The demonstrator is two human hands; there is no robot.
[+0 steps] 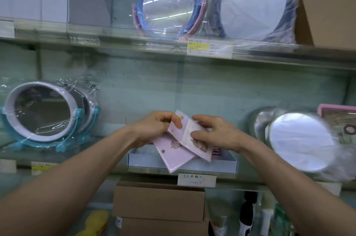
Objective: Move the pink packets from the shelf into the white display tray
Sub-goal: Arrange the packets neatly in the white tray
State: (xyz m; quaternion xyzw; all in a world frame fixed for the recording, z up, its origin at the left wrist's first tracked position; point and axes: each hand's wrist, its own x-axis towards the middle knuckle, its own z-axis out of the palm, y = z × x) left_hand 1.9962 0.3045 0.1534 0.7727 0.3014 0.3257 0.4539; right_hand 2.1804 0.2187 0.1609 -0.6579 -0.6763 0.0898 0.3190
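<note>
Working at a shop shelf, arms stretched forward at mid height. Gripping a fan of pink packets (174,154) with both hands, directly over the white display tray (221,165). Left hand (157,127) curled round the upper left edge of the fan, thumb pressed flat on the front of the top packet. Right hand (218,132) pinching the same fan from the right, fingers bent over the top edge and thumb on the face. Packets tilted and overlapping, at least two plainly, possibly a third; exact count unclear. Lower corners hanging past the tray's front wall, touching or just above it, cannot tell which. More pink edges inside the tray, under the right wrist. Tray sitting at the front of the middle shelf, just above a handwritten label (196,180) clipped to the shelf edge. On the same shelf, well to the left, a plastic-wrapped mirror on a teal stand (41,115); to the right, a round wrapped mirror (300,143), blurred. On the shelf above, a blue-rimmed mirror (167,2) in plastic, near a yellow price tag (209,49). Below the tray, stacked cardboard boxes (159,202).
</note>
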